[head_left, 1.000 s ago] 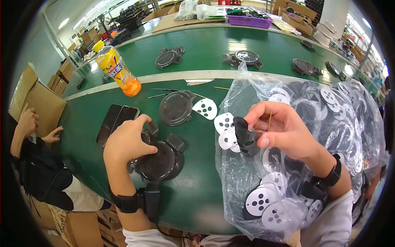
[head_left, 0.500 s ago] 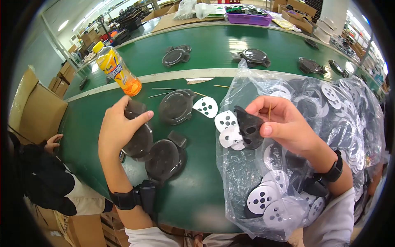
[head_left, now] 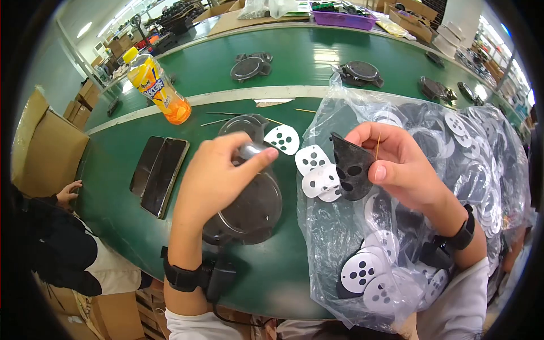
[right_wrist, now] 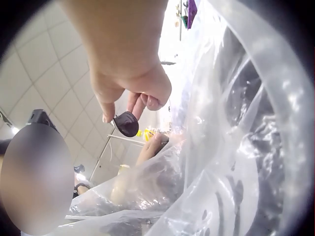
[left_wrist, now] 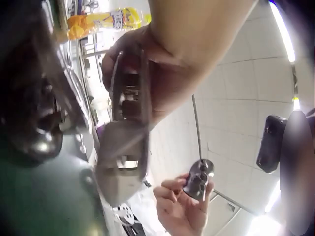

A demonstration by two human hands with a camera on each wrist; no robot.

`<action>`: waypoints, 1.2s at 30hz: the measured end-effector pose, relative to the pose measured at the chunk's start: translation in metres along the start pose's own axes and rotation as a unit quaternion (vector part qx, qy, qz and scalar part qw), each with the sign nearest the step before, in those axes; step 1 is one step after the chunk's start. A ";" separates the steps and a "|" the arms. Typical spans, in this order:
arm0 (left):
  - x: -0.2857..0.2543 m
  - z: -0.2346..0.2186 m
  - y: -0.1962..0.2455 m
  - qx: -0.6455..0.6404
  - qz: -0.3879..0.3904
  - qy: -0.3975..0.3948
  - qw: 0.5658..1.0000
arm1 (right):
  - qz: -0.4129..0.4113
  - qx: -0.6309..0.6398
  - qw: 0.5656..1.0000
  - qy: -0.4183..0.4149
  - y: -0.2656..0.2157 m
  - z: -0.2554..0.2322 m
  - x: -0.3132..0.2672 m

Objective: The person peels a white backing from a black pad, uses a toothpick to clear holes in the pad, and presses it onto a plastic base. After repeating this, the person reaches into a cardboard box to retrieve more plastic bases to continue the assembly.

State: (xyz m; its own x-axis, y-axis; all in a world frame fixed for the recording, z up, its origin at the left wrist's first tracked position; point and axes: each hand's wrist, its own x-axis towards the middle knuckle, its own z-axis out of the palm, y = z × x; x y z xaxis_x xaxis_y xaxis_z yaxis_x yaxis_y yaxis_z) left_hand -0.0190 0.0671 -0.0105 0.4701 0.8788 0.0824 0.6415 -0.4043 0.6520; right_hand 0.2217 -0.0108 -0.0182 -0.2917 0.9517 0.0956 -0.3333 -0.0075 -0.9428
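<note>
My left hand (head_left: 218,175) grips a dark round plastic part (head_left: 255,207) by its raised end, holding it above the green table; the left wrist view shows this part (left_wrist: 123,162) edge-on and blurred. Between thumb and fingers, my right hand (head_left: 399,164) pinches a thin black sheet with round holes (head_left: 352,170) and a thin wooden stick (head_left: 378,146). In the right wrist view the black sheet (right_wrist: 126,124) hangs from the fingertips. Another dark round part (head_left: 218,229) lies partly behind the held one. White sheets with holes (head_left: 320,180) lie left of my right hand.
A clear plastic bag (head_left: 425,136) of white and dark discs covers the right side. Two dark phone-like slabs (head_left: 161,175) lie at left, a drink bottle (head_left: 157,88) behind them. Dark parts (head_left: 249,67) sit on the far green surface. Another person's hand (head_left: 68,194) touches the left edge.
My left hand has lifted a dark round part off the slabs and carried it right. My right hand has turned the black sheet more upright. The parts on the far surface have shifted right.
</note>
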 end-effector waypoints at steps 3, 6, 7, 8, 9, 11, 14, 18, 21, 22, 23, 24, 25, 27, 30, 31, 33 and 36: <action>-0.004 -0.001 0.003 -0.017 -0.007 -0.050 0.999 | -0.020 -0.012 1.000 -0.018 0.000 -0.001 0.001; -0.008 -0.004 0.005 -0.070 0.003 -0.038 0.997 | -0.026 -0.017 0.999 -0.010 0.001 -0.001 0.001; -0.011 -0.007 0.012 -0.074 0.034 0.041 0.996 | -0.033 -0.021 0.999 -0.011 0.000 -0.001 0.002; -0.012 -0.007 0.017 -0.078 0.064 0.120 0.988 | -0.039 -0.025 0.999 -0.013 0.000 -0.001 0.002; -0.009 0.002 0.020 -0.168 0.109 0.244 0.949 | -0.040 -0.025 0.999 -0.012 0.000 -0.002 0.002; -0.009 -0.007 0.019 -0.157 0.128 0.304 0.931 | -0.025 -0.015 1.000 -0.007 0.001 -0.004 0.002; -0.007 -0.009 0.022 -0.231 0.110 0.300 0.919 | -0.032 -0.021 0.999 -0.013 0.003 -0.002 0.003; -0.008 -0.014 0.010 -0.247 0.048 0.133 0.959 | -0.025 -0.018 0.999 -0.010 0.003 -0.002 0.002; -0.009 -0.023 0.003 -0.183 0.050 0.063 0.980 | -0.026 -0.021 0.999 -0.009 0.001 -0.001 0.002; -0.009 -0.023 0.004 -0.188 0.096 0.065 0.975 | -0.031 -0.026 0.999 -0.012 0.002 -0.001 0.002; -0.011 -0.022 0.008 -0.205 0.118 0.110 0.965 | -0.036 -0.031 0.999 -0.016 0.002 -0.002 0.002; -0.013 -0.022 0.014 -0.204 0.118 0.109 0.966 | -0.036 -0.030 0.999 -0.015 0.002 -0.002 0.002; -0.016 -0.023 0.019 -0.227 0.120 0.153 0.954 | -0.029 -0.028 0.999 -0.013 0.002 -0.003 0.002; -0.016 -0.026 0.019 -0.206 0.133 0.227 0.942 | -0.024 -0.025 0.999 -0.012 0.001 -0.002 0.002; -0.019 -0.033 0.017 -0.016 0.161 0.205 0.965 | -0.022 -0.012 1.000 0.000 0.000 -0.001 0.002; -0.018 -0.033 0.012 -0.012 0.209 0.171 0.963 | -0.018 -0.013 1.000 -0.004 0.001 -0.002 0.002; -0.016 -0.031 0.013 -0.026 0.228 0.184 0.956 | -0.016 -0.015 1.000 -0.007 0.001 -0.003 0.002; -0.015 -0.030 0.017 -0.105 0.235 0.163 0.952 | -0.029 -0.004 1.000 0.004 -0.002 -0.004 0.001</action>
State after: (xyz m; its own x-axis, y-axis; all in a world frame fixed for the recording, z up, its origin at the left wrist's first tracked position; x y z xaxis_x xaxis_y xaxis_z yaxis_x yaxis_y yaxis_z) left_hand -0.0334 0.0549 0.0216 0.4406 0.6590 0.6096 0.2552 -0.7430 0.6187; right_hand 0.2257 -0.0086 -0.0176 -0.2655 0.9528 0.1470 -0.3426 0.0493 -0.9382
